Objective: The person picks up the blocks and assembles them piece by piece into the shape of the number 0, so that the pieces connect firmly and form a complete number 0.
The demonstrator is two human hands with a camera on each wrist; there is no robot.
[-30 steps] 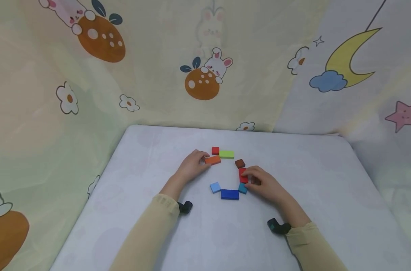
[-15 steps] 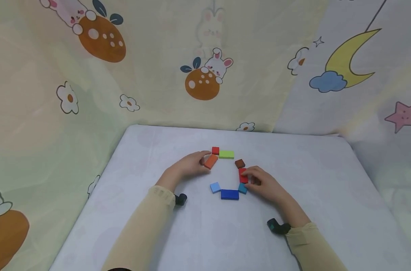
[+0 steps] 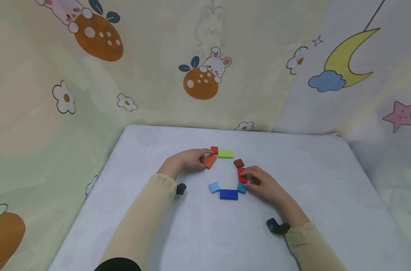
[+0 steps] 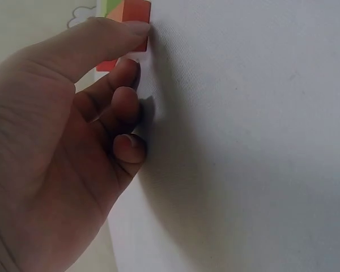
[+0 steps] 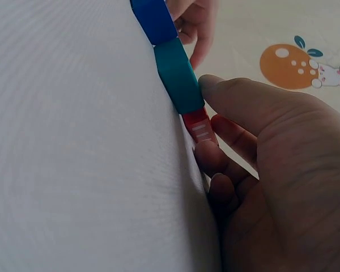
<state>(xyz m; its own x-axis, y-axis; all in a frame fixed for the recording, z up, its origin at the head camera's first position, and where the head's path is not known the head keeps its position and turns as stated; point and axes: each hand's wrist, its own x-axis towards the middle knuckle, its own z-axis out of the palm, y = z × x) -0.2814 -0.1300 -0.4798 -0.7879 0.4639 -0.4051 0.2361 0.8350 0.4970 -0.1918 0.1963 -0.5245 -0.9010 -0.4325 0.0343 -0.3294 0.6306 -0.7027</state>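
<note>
My left hand [image 3: 193, 159] pinches an orange block [image 3: 210, 162] standing at a slant. In the left wrist view, its thumb [image 4: 137, 28] lies on the block's near end and the other fingers curl below. The index fingertip overlaps a small red block [image 3: 214, 150] beside a lime green block [image 3: 225, 154]. My right hand [image 3: 262, 183] rests at a longer red block [image 3: 241, 175] and a small teal block [image 3: 241, 188]. Its index finger touches the red one. In the right wrist view, its thumb [image 5: 212, 85] sits against the teal block's side, with the other fingers loosely bent.
The blocks form a broken ring on the white-covered table [image 3: 198, 237]. A brown block [image 3: 239, 163] lies beyond the longer red one. Nearer lie a dark blue block [image 3: 228, 194] and a light blue block [image 3: 214, 187]. A printed cloth [image 3: 151, 67] hangs behind the table.
My left hand has turned the orange block from nearly crosswise to a slant, and its index finger has come up to the small red block. The right hand has stayed in place.
</note>
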